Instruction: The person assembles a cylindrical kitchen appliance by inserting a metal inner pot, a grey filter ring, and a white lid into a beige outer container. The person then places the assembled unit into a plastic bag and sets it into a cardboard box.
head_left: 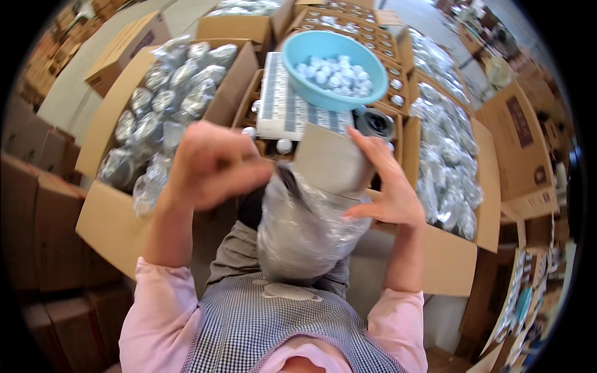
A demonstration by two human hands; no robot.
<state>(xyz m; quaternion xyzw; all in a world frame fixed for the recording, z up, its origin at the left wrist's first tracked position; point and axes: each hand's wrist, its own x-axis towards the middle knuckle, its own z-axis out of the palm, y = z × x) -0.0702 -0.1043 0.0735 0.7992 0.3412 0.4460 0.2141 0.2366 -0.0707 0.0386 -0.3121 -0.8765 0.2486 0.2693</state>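
Observation:
In front of my body is a grey, box-shaped container, its lower part wrapped in loose clear plastic film. My right hand grips its right side, thumb low against the film and fingers up along the grey wall. My left hand is curled and smeared by motion at the container's left, close to a dark strip at the film's upper edge. Whether its fingers pinch the film does not show. The container's underside is hidden.
Beyond my hands a light blue basin of white caps stands beside a white sheet of labels, over cartons of bottles. A dark roll lies near it. Open cartons of film-wrapped items flank me at left and right.

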